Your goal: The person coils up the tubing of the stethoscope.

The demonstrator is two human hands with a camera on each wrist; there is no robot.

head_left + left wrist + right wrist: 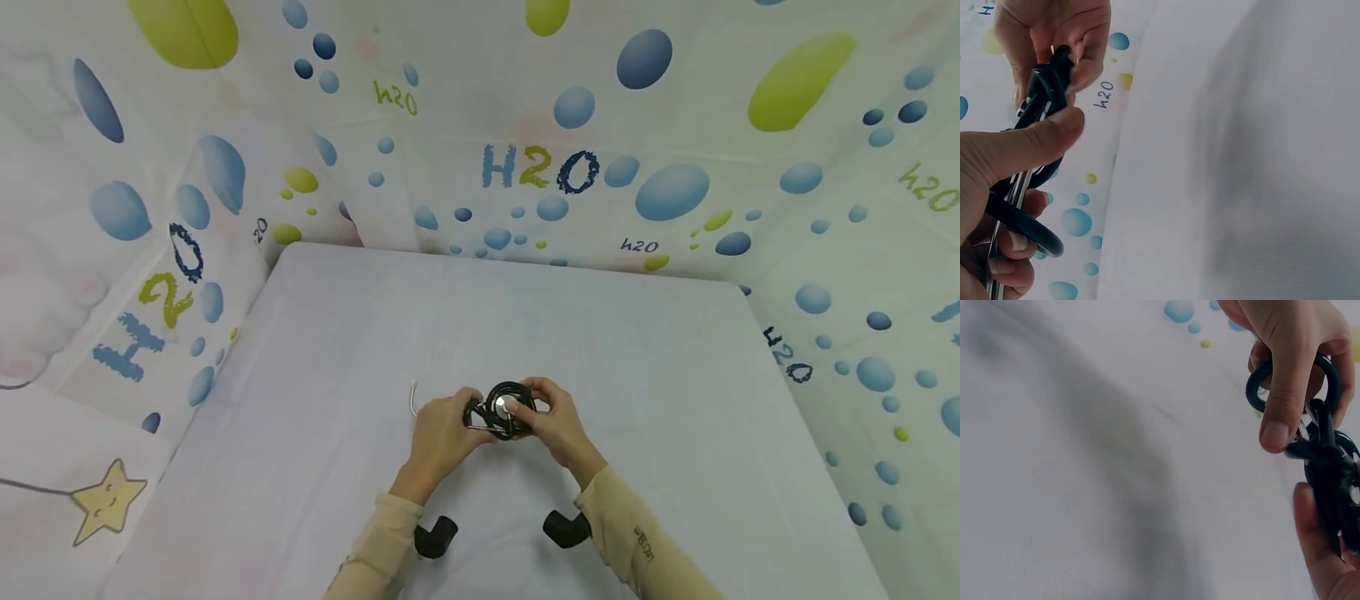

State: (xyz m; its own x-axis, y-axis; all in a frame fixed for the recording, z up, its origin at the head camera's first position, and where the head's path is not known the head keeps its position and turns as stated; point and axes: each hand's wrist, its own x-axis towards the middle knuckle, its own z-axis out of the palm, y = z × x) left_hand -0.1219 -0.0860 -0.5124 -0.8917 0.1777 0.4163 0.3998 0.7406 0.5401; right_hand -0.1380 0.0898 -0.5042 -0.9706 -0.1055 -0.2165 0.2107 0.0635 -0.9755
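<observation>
A black stethoscope (512,387) is bundled in loops between both hands, held above the white table. Its round silver chest piece (502,407) faces up amid the coils. My left hand (441,432) grips the left side of the bundle, thumb over the tubing and a metal ear tube (1021,186). Beyond that hand's far side, a bent metal ear tube with a pale tip (413,400) sticks out. On the right side, my right hand (558,423) pinches the coils, its thumb at the chest piece. In the right wrist view, dark tubing (1329,481) partly hides the right fingers.
The white-covered table (360,317) spreads around the hands. Behind it and at both sides hang white sheets (450,125) printed with blue and green drops and "H2O". Black curved pieces (437,537) show beside both beige-sleeved forearms.
</observation>
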